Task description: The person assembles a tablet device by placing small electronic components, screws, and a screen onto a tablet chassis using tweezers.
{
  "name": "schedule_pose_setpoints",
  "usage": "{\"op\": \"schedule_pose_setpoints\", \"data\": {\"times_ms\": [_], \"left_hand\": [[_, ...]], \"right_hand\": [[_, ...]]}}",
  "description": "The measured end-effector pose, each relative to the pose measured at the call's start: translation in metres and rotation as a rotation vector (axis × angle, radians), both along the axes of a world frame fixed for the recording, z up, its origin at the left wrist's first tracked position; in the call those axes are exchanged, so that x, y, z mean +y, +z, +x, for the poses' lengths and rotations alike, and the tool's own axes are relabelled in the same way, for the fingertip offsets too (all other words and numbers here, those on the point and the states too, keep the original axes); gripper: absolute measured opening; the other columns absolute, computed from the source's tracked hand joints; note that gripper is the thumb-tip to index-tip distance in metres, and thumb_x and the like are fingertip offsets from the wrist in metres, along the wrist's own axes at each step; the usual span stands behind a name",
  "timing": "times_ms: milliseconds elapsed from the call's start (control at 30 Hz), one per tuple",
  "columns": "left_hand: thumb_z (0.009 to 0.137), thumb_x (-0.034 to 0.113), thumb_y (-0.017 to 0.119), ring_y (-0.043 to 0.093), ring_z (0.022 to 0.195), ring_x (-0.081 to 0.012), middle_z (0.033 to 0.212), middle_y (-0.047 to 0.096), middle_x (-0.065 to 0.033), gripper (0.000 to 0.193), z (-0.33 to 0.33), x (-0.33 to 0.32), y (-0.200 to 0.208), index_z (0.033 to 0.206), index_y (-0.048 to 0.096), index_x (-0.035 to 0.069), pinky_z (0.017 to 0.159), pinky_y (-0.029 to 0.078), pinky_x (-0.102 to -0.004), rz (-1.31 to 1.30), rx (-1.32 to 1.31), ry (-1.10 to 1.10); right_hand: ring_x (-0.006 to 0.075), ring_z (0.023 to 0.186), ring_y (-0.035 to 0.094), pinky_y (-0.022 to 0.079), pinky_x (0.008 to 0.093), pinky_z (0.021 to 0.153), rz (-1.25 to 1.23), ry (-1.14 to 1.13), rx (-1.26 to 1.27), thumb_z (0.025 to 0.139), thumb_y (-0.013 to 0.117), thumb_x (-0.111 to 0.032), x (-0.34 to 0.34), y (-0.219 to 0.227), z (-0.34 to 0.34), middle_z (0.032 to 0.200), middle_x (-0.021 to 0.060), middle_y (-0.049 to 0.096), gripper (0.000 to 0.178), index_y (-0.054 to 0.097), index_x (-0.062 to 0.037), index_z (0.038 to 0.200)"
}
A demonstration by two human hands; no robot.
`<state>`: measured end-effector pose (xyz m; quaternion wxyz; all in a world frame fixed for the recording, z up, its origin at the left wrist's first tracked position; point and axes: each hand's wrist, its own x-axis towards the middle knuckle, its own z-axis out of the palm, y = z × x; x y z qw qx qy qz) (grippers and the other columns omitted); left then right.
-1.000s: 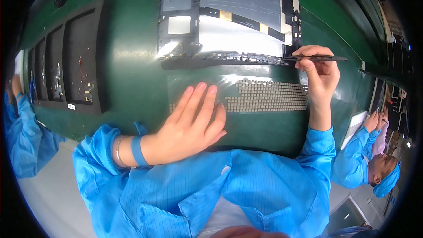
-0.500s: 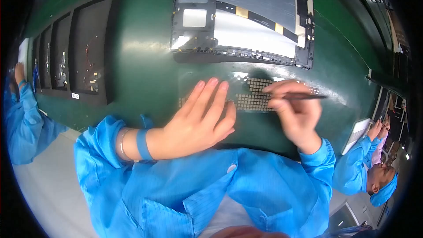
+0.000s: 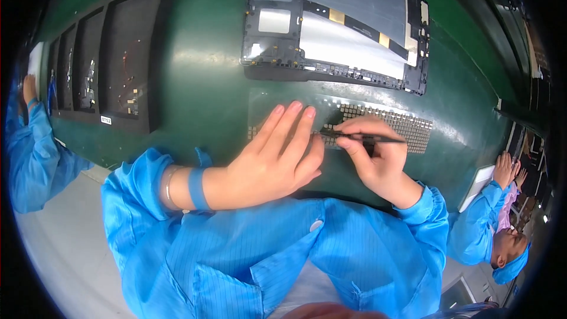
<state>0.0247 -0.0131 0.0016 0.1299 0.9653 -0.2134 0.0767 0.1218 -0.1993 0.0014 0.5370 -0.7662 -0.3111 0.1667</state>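
Observation:
A clear sheet with rows of small grey square pads (image 3: 409, 129) lies flat on the green table in front of me. My left hand (image 3: 266, 168) rests on the left part of this sheet, fingers stretched out, holding nothing. Dark tweezers (image 3: 387, 139) are pinched in my right hand (image 3: 381, 162) over the sheet. Their tips point left, close to my left index finger and the near row of pads. Whether a pad sits between the tips is too small to tell. Part of the sheet is hidden under both hands.
Beyond the sheet stands a dark, flat device housing (image 3: 348, 44) with silver plates and a black strip. A black foam tray (image 3: 158, 77) with compartments holding small parts and wires is at the left. Other people in blue work at both sides; a pale panel (image 3: 477, 188) lies right.
My right hand has moved slightly left and down, bringing the tweezers' tips close to my left hand. My left hand stays on the sheet. The whole view has shifted a little.

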Motion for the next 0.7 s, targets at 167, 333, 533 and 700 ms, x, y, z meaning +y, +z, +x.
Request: {"op": "schedule_pose_setpoints", "data": {"times_ms": [167,333,533,700], "left_hand": [[0.077,0.041,0.062,0.048,0.116,-0.0444,0.122,0.050,-0.0296,0.048,0.000,0.000,-0.002,0.099,0.055,-0.001,0.101,0.037,-0.0497,0.011,-0.027,-0.002],[0.076,0.042,0.060,0.049,0.115,-0.0417,0.121,0.052,-0.0258,0.046,-0.003,-0.003,-0.002,0.098,0.057,0.002,0.100,0.037,-0.0487,0.022,-0.078,0.029],[0.077,0.034,0.057,0.053,0.111,-0.0385,0.116,0.056,-0.0230,0.034,-0.001,-0.003,-0.005,0.094,0.057,0.004,0.099,0.039,-0.0464,-0.003,-0.129,0.067],[0.079,0.022,0.049,0.056,0.107,-0.0361,0.110,0.060,-0.0200,0.021,0.000,-0.004,-0.007,0.089,0.057,0.005,0.097,0.042,-0.0448,-0.012,-0.170,0.099]], "right_hand": [[0.0245,0.077,0.065,0.053,0.0318,0.066,0.140,0.169,-0.244,0.073,0.071,0.006,-0.001,0.006,0.015,0.087,0.0158,0.065,0.025,0.057,0.0028,0.094],[0.0114,0.073,0.060,0.050,0.0224,0.062,0.232,-0.110,0.092,0.084,0.060,0.002,0.037,0.041,0.088,0.090,0.0119,0.065,0.014,0.055,0.0031,0.097],[0.0059,0.067,0.053,0.043,0.0184,0.059,0.270,-0.060,0.093,0.083,0.067,-0.006,0.115,0.027,0.173,0.081,0.0034,0.064,0.014,0.061,0.0016,0.094],[0.0057,0.065,0.053,0.042,0.0179,0.058,0.236,-0.088,0.107,0.083,0.068,-0.009,0.119,0.015,0.178,0.080,0.0023,0.063,0.015,0.061,0.0006,0.094]]}}
